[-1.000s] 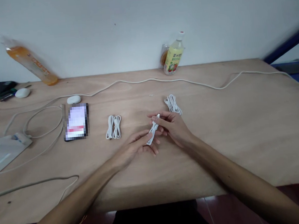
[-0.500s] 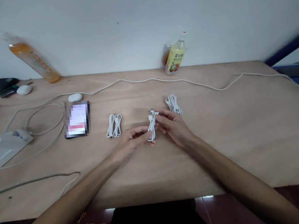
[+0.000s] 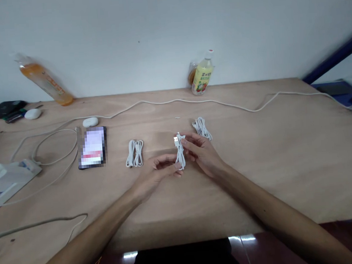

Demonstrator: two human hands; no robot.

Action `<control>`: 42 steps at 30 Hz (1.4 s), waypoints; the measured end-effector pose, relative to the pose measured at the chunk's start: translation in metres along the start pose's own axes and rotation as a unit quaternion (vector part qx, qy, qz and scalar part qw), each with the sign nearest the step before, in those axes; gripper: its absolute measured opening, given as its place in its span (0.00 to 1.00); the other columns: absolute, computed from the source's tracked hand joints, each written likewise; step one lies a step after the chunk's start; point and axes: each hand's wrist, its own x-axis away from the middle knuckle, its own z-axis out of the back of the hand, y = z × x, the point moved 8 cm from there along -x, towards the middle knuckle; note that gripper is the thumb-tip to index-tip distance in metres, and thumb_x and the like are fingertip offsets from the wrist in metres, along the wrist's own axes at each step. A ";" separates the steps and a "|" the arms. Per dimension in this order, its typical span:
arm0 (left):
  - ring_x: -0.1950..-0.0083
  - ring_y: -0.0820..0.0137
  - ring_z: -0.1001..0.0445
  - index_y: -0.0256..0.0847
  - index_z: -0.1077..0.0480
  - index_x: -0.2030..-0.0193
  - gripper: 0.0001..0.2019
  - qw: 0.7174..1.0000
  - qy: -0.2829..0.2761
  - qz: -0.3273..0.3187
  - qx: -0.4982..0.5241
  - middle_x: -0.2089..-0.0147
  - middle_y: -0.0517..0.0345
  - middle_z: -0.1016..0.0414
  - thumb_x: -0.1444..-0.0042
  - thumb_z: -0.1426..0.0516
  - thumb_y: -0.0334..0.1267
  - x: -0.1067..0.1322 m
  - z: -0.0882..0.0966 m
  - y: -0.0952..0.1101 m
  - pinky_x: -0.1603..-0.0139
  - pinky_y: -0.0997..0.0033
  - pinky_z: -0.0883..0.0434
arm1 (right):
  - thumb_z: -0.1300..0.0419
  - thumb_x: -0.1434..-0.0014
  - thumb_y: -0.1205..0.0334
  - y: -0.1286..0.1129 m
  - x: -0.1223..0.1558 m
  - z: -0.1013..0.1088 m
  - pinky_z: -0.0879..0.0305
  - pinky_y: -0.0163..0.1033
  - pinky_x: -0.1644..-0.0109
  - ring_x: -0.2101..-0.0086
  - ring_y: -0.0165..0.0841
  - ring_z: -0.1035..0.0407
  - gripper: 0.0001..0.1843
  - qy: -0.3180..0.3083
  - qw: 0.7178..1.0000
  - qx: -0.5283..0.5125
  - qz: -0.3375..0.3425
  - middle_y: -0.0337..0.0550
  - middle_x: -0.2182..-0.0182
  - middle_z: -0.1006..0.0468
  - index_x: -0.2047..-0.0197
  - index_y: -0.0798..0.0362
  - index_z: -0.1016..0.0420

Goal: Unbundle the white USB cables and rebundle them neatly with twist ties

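Observation:
Between my hands, above the wooden table, is a coiled white USB cable (image 3: 180, 155) with its plugs at the top. My left hand (image 3: 160, 167) pinches the lower loops between thumb and fingers. The upper end near the plugs is in the grip of my right hand (image 3: 199, 148), whose fingertips are partly hidden behind the cable. Left of my hands lies a bundled white cable (image 3: 134, 153) on the table. Another bundled white cable (image 3: 202, 129) rests just beyond my right hand.
A phone (image 3: 93, 148) and a white earbud case (image 3: 90, 122) lie to the left. One long white cord (image 3: 176, 101) crosses the table's back. A yellow drink bottle (image 3: 202, 77) and an orange bottle (image 3: 46, 84) lean at the wall. A white power strip (image 3: 13, 179) sits far left.
The camera view has tilted slightly, so the scene sits lower in the picture. Both hands keep hold of the coiled cable, which has turned a little, its plug showing more clearly.

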 end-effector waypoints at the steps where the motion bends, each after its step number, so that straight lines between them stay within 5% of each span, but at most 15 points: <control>1: 0.59 0.67 0.20 0.40 0.14 0.53 0.14 1.000 0.003 -0.002 -0.003 0.54 0.52 0.14 0.43 0.26 0.43 0.000 0.001 0.000 0.48 0.61 0.22 | 0.19 0.51 0.45 0.000 0.000 0.000 0.49 0.34 0.76 0.75 0.26 0.42 0.22 -0.001 1.000 0.000 -0.001 0.35 0.71 0.24 0.56 0.47 0.12; 8: 0.59 0.65 0.21 0.39 0.15 0.54 0.13 1.000 0.002 -0.016 -0.026 0.57 0.52 0.15 0.41 0.27 0.44 0.000 0.001 0.000 0.48 0.60 0.22 | 0.19 0.52 0.42 0.000 0.000 -0.003 0.51 0.33 0.77 0.76 0.26 0.42 0.25 -0.014 1.000 -0.003 -0.001 0.33 0.73 0.26 0.56 0.47 0.13; 14: 0.59 0.66 0.21 0.40 0.15 0.52 0.13 0.999 0.008 -0.033 -0.009 0.53 0.50 0.14 0.40 0.27 0.44 -0.002 0.005 -0.001 0.51 0.61 0.22 | 0.19 0.52 0.39 0.001 0.000 -0.006 0.51 0.33 0.77 0.76 0.26 0.42 0.25 -0.034 0.999 -0.001 -0.006 0.34 0.76 0.29 0.66 0.51 0.16; 22: 0.60 0.67 0.19 0.39 0.14 0.48 0.21 0.999 0.032 -0.033 0.015 0.52 0.49 0.13 0.43 0.25 0.48 -0.004 0.011 -0.002 0.53 0.63 0.20 | 0.19 0.54 0.39 -0.002 0.000 -0.003 0.50 0.34 0.77 0.76 0.27 0.41 0.26 -0.013 1.000 0.013 0.000 0.39 0.70 0.21 0.65 0.51 0.16; 31: 0.61 0.66 0.19 0.38 0.13 0.51 0.21 0.999 0.009 -0.023 -0.025 0.56 0.50 0.13 0.45 0.25 0.50 -0.005 0.006 0.002 0.53 0.63 0.19 | 0.17 0.60 0.36 0.000 -0.001 -0.006 0.52 0.33 0.77 0.79 0.25 0.44 0.31 -0.015 1.000 0.020 -0.011 0.31 0.79 0.31 0.70 0.51 0.22; 36: 0.60 0.66 0.20 0.39 0.13 0.52 0.16 0.998 0.007 -0.040 -0.038 0.56 0.51 0.13 0.42 0.27 0.47 -0.004 0.006 0.006 0.52 0.63 0.19 | 0.20 0.56 0.33 0.001 -0.001 -0.004 0.53 0.34 0.77 0.78 0.26 0.42 0.30 -0.020 1.000 0.020 -0.010 0.33 0.77 0.28 0.66 0.51 0.18; 42: 0.61 0.66 0.19 0.39 0.14 0.55 0.15 0.998 0.038 -0.031 -0.035 0.60 0.52 0.14 0.44 0.27 0.47 -0.003 0.011 0.003 0.54 0.63 0.19 | 0.25 0.47 0.33 0.000 0.001 -0.005 0.60 0.37 0.77 0.80 0.26 0.50 0.28 -0.046 0.998 0.044 -0.015 0.29 0.84 0.37 0.62 0.52 0.16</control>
